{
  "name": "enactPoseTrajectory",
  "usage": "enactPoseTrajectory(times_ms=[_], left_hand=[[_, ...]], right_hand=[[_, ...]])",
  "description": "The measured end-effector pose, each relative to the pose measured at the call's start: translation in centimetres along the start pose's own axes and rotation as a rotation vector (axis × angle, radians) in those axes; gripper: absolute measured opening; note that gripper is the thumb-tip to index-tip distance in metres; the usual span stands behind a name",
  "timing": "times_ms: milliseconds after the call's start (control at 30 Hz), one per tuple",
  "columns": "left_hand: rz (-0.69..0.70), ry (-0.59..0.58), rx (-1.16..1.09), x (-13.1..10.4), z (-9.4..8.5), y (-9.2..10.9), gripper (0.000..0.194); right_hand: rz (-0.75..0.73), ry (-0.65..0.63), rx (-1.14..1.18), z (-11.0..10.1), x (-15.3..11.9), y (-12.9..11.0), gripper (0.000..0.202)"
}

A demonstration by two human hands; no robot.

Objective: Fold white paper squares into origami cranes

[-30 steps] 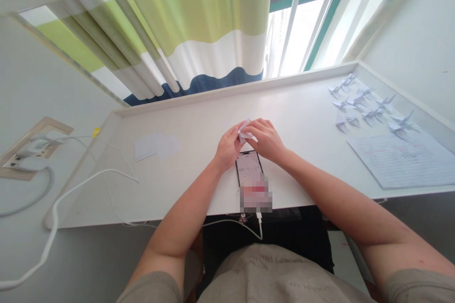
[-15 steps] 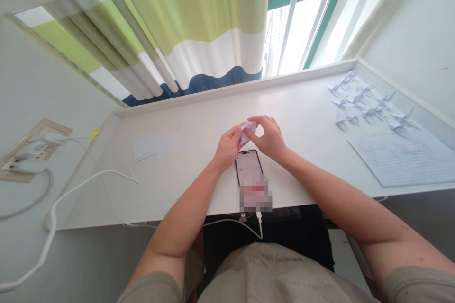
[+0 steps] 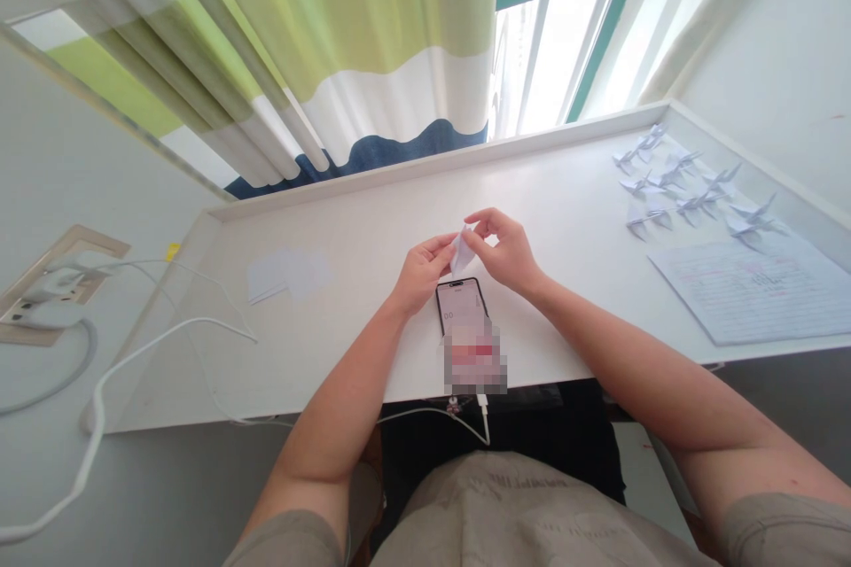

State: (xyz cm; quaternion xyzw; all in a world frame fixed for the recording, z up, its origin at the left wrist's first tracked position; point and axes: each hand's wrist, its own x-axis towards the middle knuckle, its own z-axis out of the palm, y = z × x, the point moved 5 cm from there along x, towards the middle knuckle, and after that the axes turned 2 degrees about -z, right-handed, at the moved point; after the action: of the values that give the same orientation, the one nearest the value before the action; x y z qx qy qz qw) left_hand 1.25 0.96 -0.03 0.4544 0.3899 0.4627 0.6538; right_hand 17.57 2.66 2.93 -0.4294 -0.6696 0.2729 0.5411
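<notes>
Now paper point(image 3: 461, 252) between both hands (pinched).

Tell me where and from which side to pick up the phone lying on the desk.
Probably grip the phone across its long side edges near the top end, coming from above. It lies flat, screen up, a cable plugged at its near end, and both hands hold folded paper above it.

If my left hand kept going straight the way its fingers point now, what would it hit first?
The folded paper it already pinches, then almost at once the right hand on the paper's other side. Depth is hard to judge, but nothing else shows in between.
</notes>
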Motion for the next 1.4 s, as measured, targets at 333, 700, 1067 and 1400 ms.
enactPoseTrajectory(times_ms=[333,700,1067,1400], left_hand=[[0.019,0.033,-0.005,0.0,0.0,0.2,0.05],[0.006,0.05,0.071,-0.1,-0.2,0.2,0.056],[0.061,0.087,0.14,-0.4,0.0,0.4,0.051],[0.029,0.009,0.146,-0.4,0.2,0.5,0.063]], right_hand=[[0.001,-0.033,0.026,0.1,0.1,-0.1,0.007],[0.125,0.054,0.086,0.2,0.1,1.1,0.018],[0.18,-0.037,0.131,0.5,0.1,0.8,0.03],[0.153,-0.078,0.2,0.7,0.1,1.1,0.026]])
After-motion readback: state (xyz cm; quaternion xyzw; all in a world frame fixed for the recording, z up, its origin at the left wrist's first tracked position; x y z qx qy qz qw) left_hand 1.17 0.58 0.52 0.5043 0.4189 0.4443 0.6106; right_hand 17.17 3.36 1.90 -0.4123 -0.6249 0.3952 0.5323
